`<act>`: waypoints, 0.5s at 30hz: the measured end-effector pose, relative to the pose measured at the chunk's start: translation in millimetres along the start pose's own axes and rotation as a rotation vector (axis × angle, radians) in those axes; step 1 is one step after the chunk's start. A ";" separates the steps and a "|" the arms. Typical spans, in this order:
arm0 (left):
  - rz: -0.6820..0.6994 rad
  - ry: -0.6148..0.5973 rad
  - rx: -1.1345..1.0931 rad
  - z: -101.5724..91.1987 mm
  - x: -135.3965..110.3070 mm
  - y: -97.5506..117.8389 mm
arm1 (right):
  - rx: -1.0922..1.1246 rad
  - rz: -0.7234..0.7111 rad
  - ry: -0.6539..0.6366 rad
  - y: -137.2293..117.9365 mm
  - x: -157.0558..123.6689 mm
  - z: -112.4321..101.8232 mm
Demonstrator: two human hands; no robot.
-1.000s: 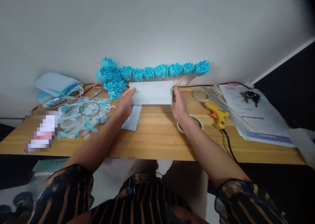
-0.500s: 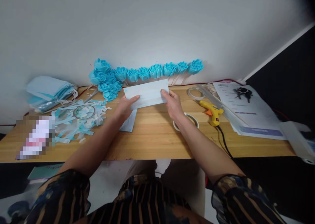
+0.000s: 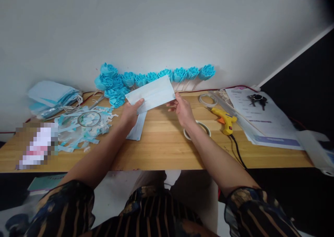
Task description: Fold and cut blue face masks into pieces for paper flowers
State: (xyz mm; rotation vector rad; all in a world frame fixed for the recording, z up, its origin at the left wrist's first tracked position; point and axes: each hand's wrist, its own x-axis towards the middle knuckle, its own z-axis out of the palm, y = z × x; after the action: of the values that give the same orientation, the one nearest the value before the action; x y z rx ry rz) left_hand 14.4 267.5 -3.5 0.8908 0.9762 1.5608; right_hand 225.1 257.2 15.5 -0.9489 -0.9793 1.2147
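Note:
A pale blue face mask (image 3: 153, 94), flat and with no ear loops showing, is held up above the table, tilted with its right end higher. My left hand (image 3: 130, 112) grips its lower left part, thumb on the front and fingers hidden behind. At the lower right corner, my right hand (image 3: 184, 108) pinches the edge, while its other fingers are loosely curled below the sheet. Under my left hand, another pale blue mask (image 3: 137, 127) lies on the wooden table (image 3: 161, 150).
Blue mask-material flowers (image 3: 180, 74) line the wall. Left are stacked masks (image 3: 52, 94) and blue scraps (image 3: 75, 136) with a tape ring (image 3: 89, 119). Right are a tape roll (image 3: 208, 130), yellow glue gun (image 3: 225, 119), clear tape ring (image 3: 208, 99), papers (image 3: 271, 119) and keys (image 3: 257, 99).
The mask has tilted, its right end rising and its left end shifting slightly left. My right hand has moved from its front face to the lower right corner, and its fingers show below.

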 end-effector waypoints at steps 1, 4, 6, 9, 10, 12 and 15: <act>0.003 0.002 -0.010 0.6 -0.1 0.1 | -0.006 -0.007 -0.011 0.4 -0.9 0.6; -0.013 0.015 -0.025 2.7 -2.0 1.4 | -0.021 -0.038 0.007 1.8 -3.0 1.8; -0.028 0.024 -0.029 4.2 -4.3 3.6 | -0.030 -0.046 0.037 2.4 -3.2 2.0; -0.036 0.026 -0.029 6.0 -7.3 7.2 | -0.043 -0.040 0.048 2.2 -1.8 1.1; -0.038 0.031 -0.027 6.3 -7.7 7.9 | -0.042 -0.039 0.048 1.9 -1.0 0.4; -0.045 0.040 -0.011 5.9 -7.6 8.0 | -0.034 -0.038 0.045 0.7 0.5 -1.4; -0.049 0.023 0.033 4.2 -6.9 5.4 | -0.046 -0.025 0.001 -0.4 1.7 -4.5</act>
State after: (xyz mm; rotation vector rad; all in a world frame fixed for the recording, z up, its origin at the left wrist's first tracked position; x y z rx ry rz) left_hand 17.4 260.7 2.7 0.8671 1.0354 1.5201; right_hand 229.7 258.6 14.7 -0.9704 -1.0188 1.1753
